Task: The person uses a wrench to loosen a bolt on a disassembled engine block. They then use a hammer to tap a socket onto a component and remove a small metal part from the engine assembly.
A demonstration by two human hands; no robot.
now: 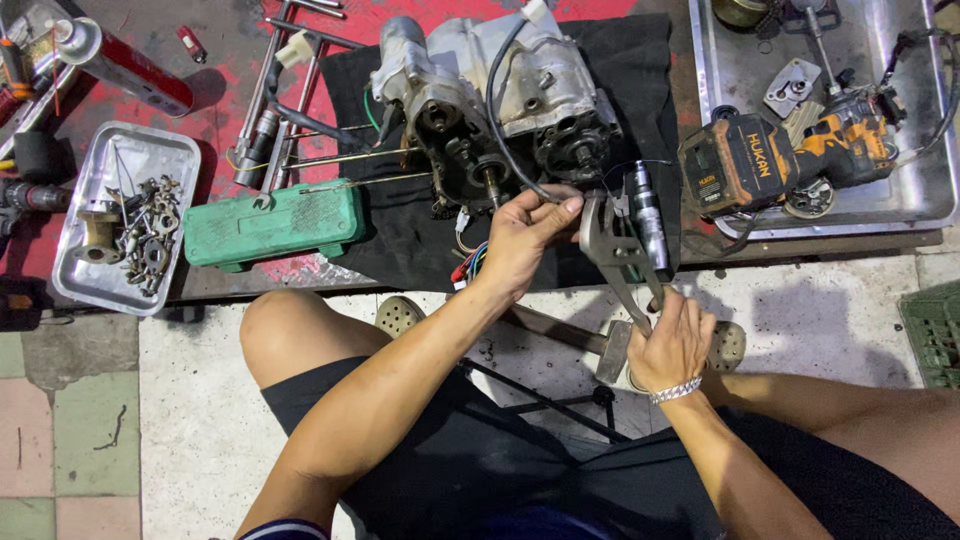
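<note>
A grey metal engine block lies on a black cloth, with a black cable running over it. My left hand reaches to the engine's near side, thumb and fingers pinching the cable's lower end beside the jaws of large steel pliers. My right hand, with a metal bracelet at the wrist, grips the pliers' handles from below. The pliers' jaws point up toward the engine. A small cylindrical tool lies just right of the jaws.
A green tool case lies left of the cloth, and a metal tray of bolts further left. A cordless power tool sits in a large steel tray at right. A spray can lies top left. A hammer rests between my legs.
</note>
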